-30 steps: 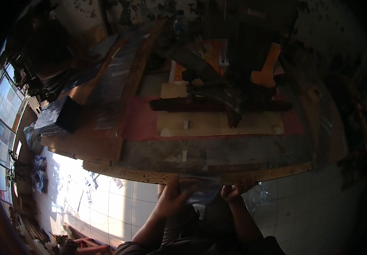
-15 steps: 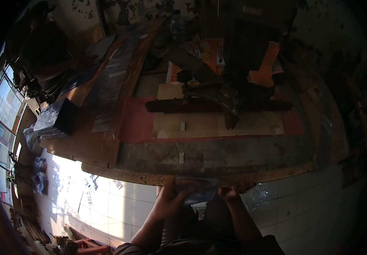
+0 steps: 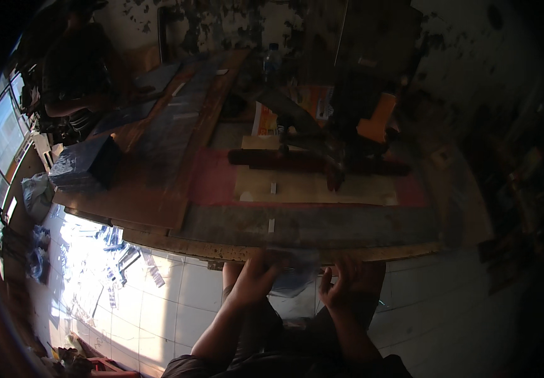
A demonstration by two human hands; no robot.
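Observation:
Over my lap, just at the table's front edge, my left hand [image 3: 256, 276] is closed on a thin, see-through plastic sheet [image 3: 297, 280], which may be a bag; the dimness hides the detail. My right hand [image 3: 341, 285] is beside the sheet's right side, its thumb and fingers apart, and nothing shows in it. Farther up on the table stands a dark metal hand press [image 3: 332, 154] with a long horizontal bar. Two small pale pieces lie in front of it, one on a tan sheet [image 3: 322, 192] and one pale strip [image 3: 271, 225] nearer me.
A dark box-like stack [image 3: 86, 165] sits on the brown board [image 3: 140, 205] at left. Beyond it, a person [image 3: 80, 69] has an arm over the table. An orange piece [image 3: 378, 118] stands behind the press. Scraps [image 3: 121, 258] litter the sunlit floor.
My view has shifted, so the table's contents sit differently in the picture. The right hand's fingers have lifted and spread beside the plastic sheet; the left hand still holds it.

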